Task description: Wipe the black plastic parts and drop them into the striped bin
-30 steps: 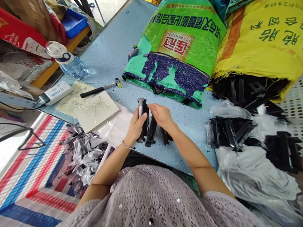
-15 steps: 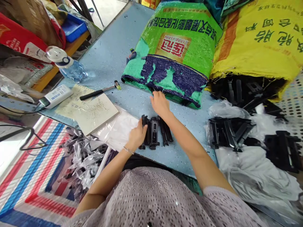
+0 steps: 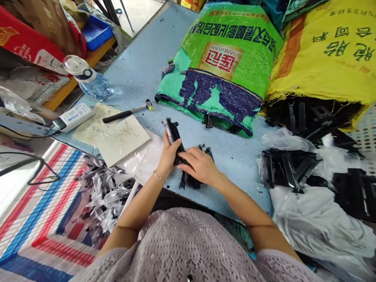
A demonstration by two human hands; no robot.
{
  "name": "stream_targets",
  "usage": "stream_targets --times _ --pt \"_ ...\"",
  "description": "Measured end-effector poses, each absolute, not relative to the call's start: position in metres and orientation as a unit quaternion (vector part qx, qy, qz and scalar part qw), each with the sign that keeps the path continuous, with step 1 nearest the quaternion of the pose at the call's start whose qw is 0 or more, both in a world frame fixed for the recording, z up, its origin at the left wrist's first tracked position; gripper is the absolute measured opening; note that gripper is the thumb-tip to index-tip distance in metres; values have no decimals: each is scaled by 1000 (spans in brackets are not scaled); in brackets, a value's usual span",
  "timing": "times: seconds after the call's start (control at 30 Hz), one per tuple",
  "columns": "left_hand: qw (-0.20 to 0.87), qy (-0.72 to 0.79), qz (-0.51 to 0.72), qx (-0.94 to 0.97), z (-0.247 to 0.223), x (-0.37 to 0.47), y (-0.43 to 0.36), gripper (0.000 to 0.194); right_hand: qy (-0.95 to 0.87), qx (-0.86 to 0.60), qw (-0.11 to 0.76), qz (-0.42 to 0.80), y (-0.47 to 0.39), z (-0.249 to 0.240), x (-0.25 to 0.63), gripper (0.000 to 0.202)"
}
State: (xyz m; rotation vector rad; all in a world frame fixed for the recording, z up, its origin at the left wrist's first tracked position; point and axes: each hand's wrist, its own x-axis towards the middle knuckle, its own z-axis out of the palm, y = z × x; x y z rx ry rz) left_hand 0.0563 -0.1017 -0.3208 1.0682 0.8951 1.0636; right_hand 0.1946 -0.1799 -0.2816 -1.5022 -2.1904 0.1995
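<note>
A long black part point(image 3: 172, 131) is tilted up off the blue table, with my left hand point(image 3: 169, 155) wrapped round it. My right hand point(image 3: 199, 163) touches the lower end of that part; its fingers are bent against it, and whether they pinch anything is hidden. More black parts point(image 3: 192, 181) lie on the table under my right hand, partly covered by it. Beyond them is the green sack point(image 3: 235, 35), with a black piece point(image 3: 208, 121) sticking out at its mouth.
A screwdriver-like tool point(image 3: 126, 114) rests across a pale board point(image 3: 125, 141) on the left. Behind them stands a water bottle point(image 3: 91, 80). A yellow sack point(image 3: 329, 74) and bagged black parts point(image 3: 288, 166) are on the right. Wrapped pieces point(image 3: 105, 199) fill a striped bag below.
My left hand has lifted a black part off the table. My right hand has come back from the green sack's mouth to that part. A black piece now shows at the sack's mouth.
</note>
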Motion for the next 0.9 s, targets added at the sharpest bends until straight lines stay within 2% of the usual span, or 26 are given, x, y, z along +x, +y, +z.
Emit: stream_targets --times 0.1,0.2,0.33,0.4,0.53,0.6,0.7,0.8,0.83,0.9 --pt "663 375 433 482 -313 50 -119 53 -742 -599 296 55 -161 -279 200 40" --pt "625 366 422 545 -309 42 -135 56 -701 -646 298 37 -126 -282 208 45" --pt "523 389 438 618 -311 37 -136 64 -668 -633 322 219 -119 -288 201 54" --pt "507 401 444 621 -315 36 -130 62 -677 -616 298 271 -140 -291 193 56" --pt "481 428 443 623 -322 34 -121 59 -744 -620 184 166 -188 -303 178 39" --pt "442 441 419 659 -324 30 -123 61 -746 -629 154 153 -195 -309 180 37" --pt "355 514 306 718 -328 21 -131 68 -694 -685 160 152 -172 -311 207 45" --pt "261 577 146 760 -336 19 -145 72 -575 -792 204 27 -120 -307 249 40" --pt "237 578 106 774 -340 21 -150 71 -538 -818 201 -10 -102 -306 262 41" --pt "204 563 59 799 -347 27 -160 70 -500 -848 173 0 -70 -303 283 47"
